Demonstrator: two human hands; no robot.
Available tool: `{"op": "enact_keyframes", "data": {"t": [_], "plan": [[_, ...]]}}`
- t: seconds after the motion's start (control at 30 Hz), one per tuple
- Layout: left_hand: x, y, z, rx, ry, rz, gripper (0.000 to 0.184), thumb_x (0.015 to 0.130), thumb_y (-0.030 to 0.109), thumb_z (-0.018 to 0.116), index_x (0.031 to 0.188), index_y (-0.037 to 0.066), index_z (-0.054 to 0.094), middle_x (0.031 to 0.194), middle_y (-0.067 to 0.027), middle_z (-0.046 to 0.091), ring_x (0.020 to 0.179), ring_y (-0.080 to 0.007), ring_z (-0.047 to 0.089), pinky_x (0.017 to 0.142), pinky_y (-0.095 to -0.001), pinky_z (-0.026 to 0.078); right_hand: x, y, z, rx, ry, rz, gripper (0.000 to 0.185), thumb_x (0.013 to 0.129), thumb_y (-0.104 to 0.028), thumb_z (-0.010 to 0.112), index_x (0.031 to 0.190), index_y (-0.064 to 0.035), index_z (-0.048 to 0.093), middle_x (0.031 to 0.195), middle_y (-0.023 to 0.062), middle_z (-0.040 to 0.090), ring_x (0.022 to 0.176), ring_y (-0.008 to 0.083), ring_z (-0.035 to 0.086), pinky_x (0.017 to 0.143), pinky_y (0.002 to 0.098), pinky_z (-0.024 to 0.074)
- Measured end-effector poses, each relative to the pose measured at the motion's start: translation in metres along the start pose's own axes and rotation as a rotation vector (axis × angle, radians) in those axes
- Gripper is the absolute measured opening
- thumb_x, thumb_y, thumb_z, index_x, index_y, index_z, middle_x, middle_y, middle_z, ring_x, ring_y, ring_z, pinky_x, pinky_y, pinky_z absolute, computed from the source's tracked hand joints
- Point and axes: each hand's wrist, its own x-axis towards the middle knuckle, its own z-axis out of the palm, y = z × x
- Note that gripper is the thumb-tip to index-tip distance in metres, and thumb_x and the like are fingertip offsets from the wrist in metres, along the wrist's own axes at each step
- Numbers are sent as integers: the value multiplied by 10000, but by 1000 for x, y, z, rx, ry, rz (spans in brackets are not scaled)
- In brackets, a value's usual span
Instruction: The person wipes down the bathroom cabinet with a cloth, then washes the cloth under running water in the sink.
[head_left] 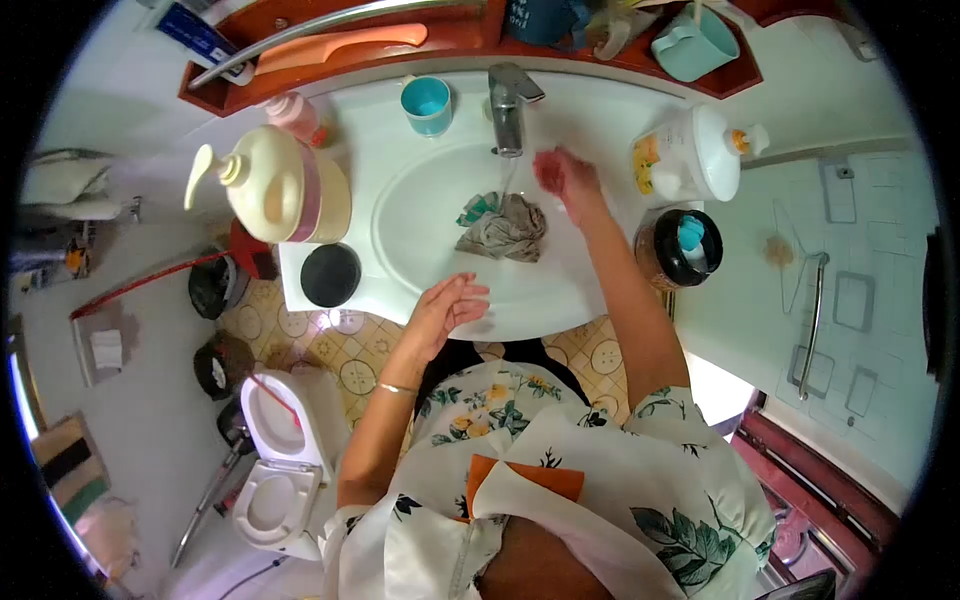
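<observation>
A crumpled grey cloth [508, 229] with a green patterned part lies in the white sink basin [405, 215]. A thin stream of water falls from the metal tap [510, 112] onto it. My right hand [568, 182] hovers just right of the stream, its reddish palm side partly showing and nothing in it. Over the basin's front edge is my left hand [450, 308], fingers loosely apart and holding nothing, with a bracelet at the wrist. Neither hand touches the cloth.
A blue cup [427, 106], cream pump bottle [290, 190] and black round lid [331, 275] stand on the left of the counter. On its right are a white pump bottle [690, 155] and an open dark jar [680, 247]. A toilet [280, 450] is lower left.
</observation>
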Motion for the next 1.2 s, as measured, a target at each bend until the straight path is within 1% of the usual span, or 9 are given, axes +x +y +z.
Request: {"op": "enact_keyframes", "data": {"t": [0.23,0.37,0.43,0.5,0.57,0.73,0.8,1.0,1.2], "plan": [[89,3,-24,12,300,-249,603,895,383,502,1329,20,294,1345,-166,341,1144,-306,456,811,-489,489,2,158,11,-1178,396,-120,404,859,-313,536,1156,-41,509,1171,171,517,1060,354,479,900,476,395],[139,11,-45,8,375,-361,706,856,484,508,1338,19,284,1429,-173,193,1220,-365,355,831,-551,459,33,181,53,-482,244,35,329,813,-198,576,1114,-74,526,952,118,571,883,214,540,793,350,434],[153,29,-48,-204,234,-335,682,862,497,482,1387,126,252,1369,-176,314,1176,-326,411,928,-534,396,34,187,69,-493,215,-396,229,815,-141,552,1032,-68,548,840,66,580,780,162,534,729,312,444],[176,25,-67,-278,153,-284,634,860,503,482,1324,94,341,1298,-167,399,1123,-290,461,906,-486,423,-4,133,99,-446,156,-272,165,806,-100,535,967,-64,550,831,63,588,763,166,546,701,298,451],[194,17,-68,-353,73,-230,604,858,509,482,1261,61,430,1226,-158,483,1069,-254,511,885,-439,449,-32,113,117,-485,231,-602,96,822,-103,535,908,-70,560,814,73,600,730,213,582,673,316,467],[207,-2,-46,78,128,-110,454,887,388,504,1186,47,491,1161,-112,545,1038,-223,537,869,-393,459,-43,83,98,-788,190,-466,158,856,-220,526,879,-67,555,809,140,606,732,324,587,667,405,475],[172,23,8,107,363,-120,228,875,255,556,979,53,568,877,-19,582,746,-110,549,661,-265,469,-24,84,78,-1028,328,-587,145,873,-206,494,835,-73,538,787,133,590,745,311,594,625,436,465],[180,17,-6,181,371,255,153,881,152,538,989,44,547,810,-2,547,674,-104,509,586,-245,441,6,90,-3,-672,562,-171,163,896,-173,492,934,-19,531,920,181,571,824,367,565,675,462,439],[183,6,-44,32,500,-110,319,888,304,519,1132,100,497,846,-32,530,725,-179,523,757,-342,461,29,125,5,-1245,549,-372,275,783,-161,607,1035,-64,556,1063,161,567,952,326,553,821,442,434]]}}
